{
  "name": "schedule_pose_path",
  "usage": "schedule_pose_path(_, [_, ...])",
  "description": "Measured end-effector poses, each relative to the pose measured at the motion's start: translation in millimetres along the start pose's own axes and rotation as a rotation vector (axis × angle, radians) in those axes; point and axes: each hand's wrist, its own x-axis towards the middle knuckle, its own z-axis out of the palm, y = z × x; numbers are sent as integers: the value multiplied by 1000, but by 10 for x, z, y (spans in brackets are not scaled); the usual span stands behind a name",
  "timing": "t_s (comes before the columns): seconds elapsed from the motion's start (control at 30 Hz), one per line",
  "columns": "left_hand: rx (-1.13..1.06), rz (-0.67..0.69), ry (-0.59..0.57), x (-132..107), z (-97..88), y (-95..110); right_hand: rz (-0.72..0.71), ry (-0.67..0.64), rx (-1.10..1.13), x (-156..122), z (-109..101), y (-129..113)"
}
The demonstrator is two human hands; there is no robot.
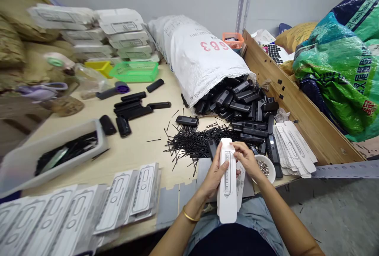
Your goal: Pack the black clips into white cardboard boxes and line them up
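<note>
A long white printed cardboard sleeve [227,204] stands upright over my lap, partly unfolded, with a second printed panel behind it at the right. My left hand [215,171] grips its left edge, thumb across the front. At its upper right edge, my right hand [246,157] pinches the card with bent fingers. Just beyond lies a heap of thin black sticks [195,141] with round tips. A white bowl of small metal parts [264,168] sits beside my right wrist. Right of it is a stack of flat white sleeves [293,149].
A white sack [201,55] spills black plastic cases [237,104] onto the table. Packed white packages [115,197] line the front left edge. At left stands a clear bin [102,137] of black parts; a green tray [136,71] sits behind. A wooden board [302,110] borders the right.
</note>
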Motion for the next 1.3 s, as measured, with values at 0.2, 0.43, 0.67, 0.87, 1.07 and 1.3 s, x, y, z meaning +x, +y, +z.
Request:
schedule_pose_path(0.2, [263,39,128,1,-31,-99,126,98,127,-129,299,64])
schedule_pose_path(0.43, [316,108,145,2,-94,-96,127,10,202,-74,278,-29])
schedule_pose_path(0.67, [579,181,210,-30,-140,-199,261,19,219,11,320,80])
schedule_pose_path(0.87, [574,156,142,-45,-146,-122,230,95,224,-94,350,63])
schedule_pose_path(1.07, [355,76,233,23,-234,-178,178,73,173,-369,419,51])
schedule_pose_path(1.3, [870,577,37,-151,-473,-194,337,257,260,-86,514,227])
